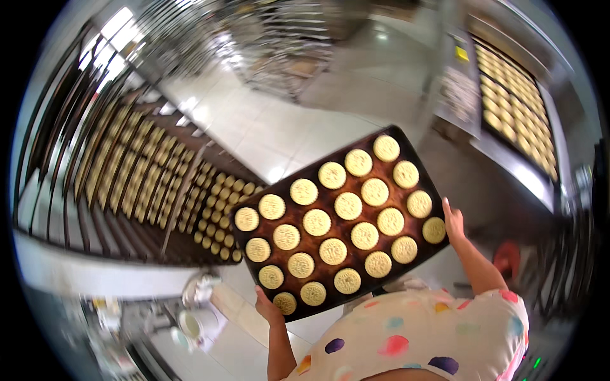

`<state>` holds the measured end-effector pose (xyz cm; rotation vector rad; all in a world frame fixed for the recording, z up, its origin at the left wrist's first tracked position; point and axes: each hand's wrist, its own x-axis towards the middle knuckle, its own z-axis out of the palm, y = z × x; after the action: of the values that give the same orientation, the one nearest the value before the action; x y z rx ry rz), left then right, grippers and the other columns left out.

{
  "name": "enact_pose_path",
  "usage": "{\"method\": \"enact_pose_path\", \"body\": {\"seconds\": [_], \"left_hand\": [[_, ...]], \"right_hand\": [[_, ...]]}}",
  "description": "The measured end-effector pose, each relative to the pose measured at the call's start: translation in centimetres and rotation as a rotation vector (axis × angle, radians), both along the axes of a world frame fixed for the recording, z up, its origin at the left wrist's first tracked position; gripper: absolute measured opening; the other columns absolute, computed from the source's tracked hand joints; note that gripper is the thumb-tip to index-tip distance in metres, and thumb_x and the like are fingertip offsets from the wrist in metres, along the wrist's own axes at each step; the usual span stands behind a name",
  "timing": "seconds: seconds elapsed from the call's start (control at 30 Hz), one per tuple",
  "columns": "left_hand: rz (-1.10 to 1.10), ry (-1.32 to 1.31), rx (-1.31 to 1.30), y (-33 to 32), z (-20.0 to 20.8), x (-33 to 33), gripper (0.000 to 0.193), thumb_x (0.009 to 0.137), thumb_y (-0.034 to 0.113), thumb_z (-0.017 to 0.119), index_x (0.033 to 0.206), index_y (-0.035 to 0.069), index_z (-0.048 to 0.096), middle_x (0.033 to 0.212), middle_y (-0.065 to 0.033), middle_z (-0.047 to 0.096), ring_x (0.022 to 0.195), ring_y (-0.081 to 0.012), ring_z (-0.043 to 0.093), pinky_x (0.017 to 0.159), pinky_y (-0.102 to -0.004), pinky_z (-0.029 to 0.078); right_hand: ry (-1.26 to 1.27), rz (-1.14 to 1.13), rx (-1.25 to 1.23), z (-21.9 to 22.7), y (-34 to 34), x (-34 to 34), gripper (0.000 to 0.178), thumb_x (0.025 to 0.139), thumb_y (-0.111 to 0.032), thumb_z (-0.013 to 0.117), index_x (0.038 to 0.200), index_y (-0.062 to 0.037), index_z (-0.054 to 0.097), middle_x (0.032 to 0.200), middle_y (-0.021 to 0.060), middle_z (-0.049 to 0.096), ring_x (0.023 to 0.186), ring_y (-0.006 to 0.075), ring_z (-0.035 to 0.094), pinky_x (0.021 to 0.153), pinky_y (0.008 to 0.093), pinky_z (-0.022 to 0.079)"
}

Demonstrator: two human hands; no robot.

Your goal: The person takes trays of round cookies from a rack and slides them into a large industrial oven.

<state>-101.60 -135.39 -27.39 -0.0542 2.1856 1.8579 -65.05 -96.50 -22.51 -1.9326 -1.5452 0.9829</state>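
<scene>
A dark baking tray [327, 270] is held level in front of my body, tilted in the picture with its right end farther away. Rows of round, pale yellow pastries [333, 251] with stamped tops lie on it, spaced apart. My left hand [269, 307] grips the tray's near left corner, thumb on the rim. Gripping the right short side is my right hand [453, 220], also with the thumb up at the edge. The fingers of both hands are mostly hidden beneath the tray.
At the left stands a tall rack [167, 238] stacked with trays of similar pastries, close to my tray's left end. A metal machine [516, 171] carries more pastries at the upper right. Blurred racks [279, 44] stand far off. A white bucket [190, 324] is at lower left.
</scene>
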Motion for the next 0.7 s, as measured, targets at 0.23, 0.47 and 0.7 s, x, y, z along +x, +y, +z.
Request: {"method": "enact_pose_path", "body": {"seconds": [0.23, 0.47, 0.7], "left_hand": [[-0.284, -0.061, 0.227, 3.1, 5.5, -8.1, 0.069, 0.089, 0.052, 0.046, 0.112, -0.013, 0.05, 0.112, -0.0163, 0.054, 0.096, -0.024, 0.055, 0.081, -0.0347, 0.045], [-0.616, -0.114, 0.277, 7.3, 1.9, -16.8, 0.067, 0.089, 0.052, 0.047, 0.109, -0.011, 0.053, 0.11, -0.0138, 0.056, 0.095, -0.0212, 0.054, 0.085, -0.0337, 0.042], [-0.874, -0.165, 0.233, 12.9, -1.2, -23.4, 0.073, 0.086, 0.055, 0.048, 0.115, -0.011, 0.053, 0.114, -0.0145, 0.057, 0.1, -0.021, 0.053, 0.089, -0.0319, 0.04]], "right_hand": [[0.171, -0.394, 0.164, 4.7, -15.3, 1.4, 0.071, 0.084, -0.058, 0.05, 0.075, 0.012, 0.057, 0.064, 0.0063, 0.05, 0.067, 0.0125, 0.043, 0.065, 0.0326, 0.041], [0.108, -0.68, 0.308, 3.8, -26.7, -0.9, 0.068, 0.084, -0.057, 0.051, 0.067, 0.0086, 0.052, 0.064, 0.0044, 0.047, 0.066, 0.0117, 0.041, 0.063, 0.0298, 0.038], [0.131, -0.854, 0.31, 3.4, -32.5, -6.2, 0.067, 0.083, -0.055, 0.053, 0.078, 0.0115, 0.056, 0.073, 0.0078, 0.053, 0.072, 0.0135, 0.043, 0.069, 0.0325, 0.04]]}}
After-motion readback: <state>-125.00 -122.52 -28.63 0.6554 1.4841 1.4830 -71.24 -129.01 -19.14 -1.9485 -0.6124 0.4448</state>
